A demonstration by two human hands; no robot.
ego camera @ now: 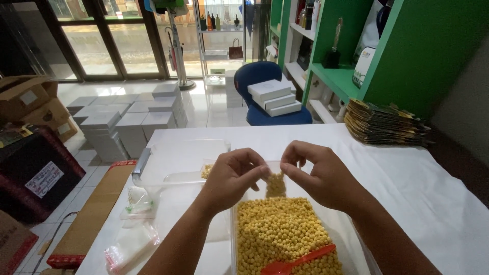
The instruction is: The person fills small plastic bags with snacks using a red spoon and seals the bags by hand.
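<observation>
Head camera footage looks down on a white table [407, 173] filling the lower half of the frame. At centre, a small clear bag [275, 184] partly filled with yellow pellets is held up between both hands. The left hand [235, 178] is pinched shut on the bag's upper left edge, thumb and fingers pressed together, while the right hand [317, 175] is closed on the upper right edge in the same manner. The bag hangs just above a clear plastic tub [233, 239] at bottom centre, which is heaped with yellow pellets [280, 231]. An orange scoop [298, 261] is seen lying on the pellets at the tub's lower edge.

To the lower left, several empty clear bags [131, 247] are spread on the table, and a flat clear lid [178, 160] lies just behind the hands. A stack of gold-edged pouches [384, 125] is piled at the table's right rear corner. In the upper centre, white boxes [275, 97] are stacked on a blue chair [257, 76], with more grey-white boxes [127, 122] piled on the floor at upper left. Green shelving [407, 51] occupies the upper right.
</observation>
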